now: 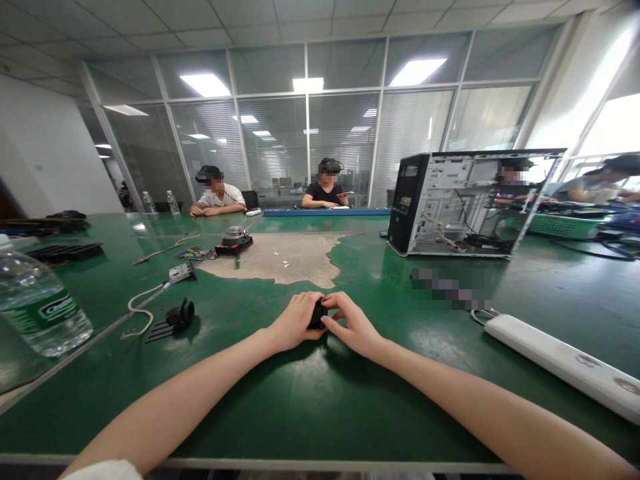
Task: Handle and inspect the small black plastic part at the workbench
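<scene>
Both hands (323, 320) gripping small black part (317, 315) above green counter (225, 400); progress unclear, computer case (450, 207) open.

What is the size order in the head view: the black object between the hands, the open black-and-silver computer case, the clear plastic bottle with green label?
1. Computer case
2. Plastic bottle, cut by the left edge
3. Black object, partly covered by fingers
</scene>
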Available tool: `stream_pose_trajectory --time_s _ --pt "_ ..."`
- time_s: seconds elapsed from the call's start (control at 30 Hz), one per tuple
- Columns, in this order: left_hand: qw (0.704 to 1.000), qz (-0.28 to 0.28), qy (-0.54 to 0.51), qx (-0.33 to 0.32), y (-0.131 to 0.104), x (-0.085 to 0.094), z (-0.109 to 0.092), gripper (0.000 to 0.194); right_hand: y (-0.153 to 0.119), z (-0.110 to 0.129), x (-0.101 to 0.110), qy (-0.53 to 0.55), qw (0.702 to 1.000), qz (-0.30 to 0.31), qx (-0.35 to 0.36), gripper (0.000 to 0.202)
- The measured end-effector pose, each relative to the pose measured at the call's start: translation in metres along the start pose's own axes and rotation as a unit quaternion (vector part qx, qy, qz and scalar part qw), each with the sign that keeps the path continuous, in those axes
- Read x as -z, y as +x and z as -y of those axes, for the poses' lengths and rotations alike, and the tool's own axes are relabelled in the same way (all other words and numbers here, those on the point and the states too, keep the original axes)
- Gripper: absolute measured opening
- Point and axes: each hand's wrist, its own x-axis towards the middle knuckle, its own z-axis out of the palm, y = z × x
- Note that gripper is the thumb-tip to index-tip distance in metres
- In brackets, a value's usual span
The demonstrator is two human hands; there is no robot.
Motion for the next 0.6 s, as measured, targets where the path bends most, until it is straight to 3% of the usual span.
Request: stream_pose_trajectory --time_s 0.17,0.3,0.5,0.6 --pt "1.0 -0.007 -0.005 -0.001 0.0005 -0.0005 -0.0002 0.054 0.0023 -0.0058 -0.0021 0.024 0.999 -0.017 -0.039 0.02" --pt "1.0 -0.005 -0.005 0.0 0.0002 -0.0008 0.0005 0.054 0.003 -0.0086 -0.0023 0.06 0.993 0.026 -0.097 0.025" --pt "1.0 -0.008 -0.003 -0.005 0.0003 -0.0015 0.0007 0.055 0.0007 0.0004 0.0007 0.017 1.0 -0.002 -0.009 0.016" --pt "1.0 -0.013 -0.003 -0.004 0.0005 -0.0028 0.0016 0.054 0.0017 -0.0012 -0.0009 0.014 1.0 -0.018 -0.015 0.015"
